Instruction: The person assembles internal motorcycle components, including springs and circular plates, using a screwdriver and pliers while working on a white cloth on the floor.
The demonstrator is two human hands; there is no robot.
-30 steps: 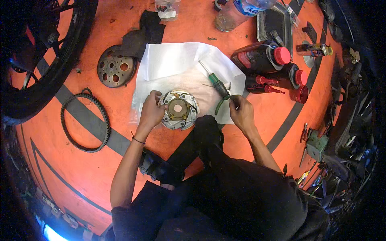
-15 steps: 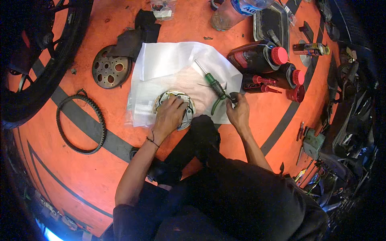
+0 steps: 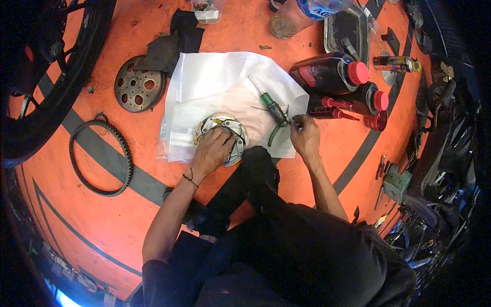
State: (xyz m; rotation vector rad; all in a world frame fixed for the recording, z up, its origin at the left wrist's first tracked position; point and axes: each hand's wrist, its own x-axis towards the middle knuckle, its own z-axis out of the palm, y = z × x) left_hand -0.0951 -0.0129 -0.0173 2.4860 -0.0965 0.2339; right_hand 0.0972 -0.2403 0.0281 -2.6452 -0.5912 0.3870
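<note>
A round metal clutch assembly [image 3: 231, 129] lies on a white plastic sheet [image 3: 215, 82] spread on the orange floor. My left hand [image 3: 212, 151] rests flat on top of the assembly, covering most of it. My right hand [image 3: 304, 137] is at the sheet's right edge, fingers pinched on a pair of green-handled pliers [image 3: 276, 133]. A green-handled screwdriver [image 3: 268, 102] lies on the sheet just above the pliers, its tip pointing up-left.
A drive belt [image 3: 99, 156] and a perforated metal disc [image 3: 138, 89] lie to the left, a tyre [image 3: 46, 97] beyond them. Dark oil bottles with red caps [image 3: 337, 74] stand right of the sheet. A clear plastic bottle [image 3: 299, 15] and a tray [image 3: 348, 28] sit above. Tools line the right edge.
My left hand has moved from the assembly's left rim onto its top. My right hand stays at the pliers. The view has shifted slightly.
</note>
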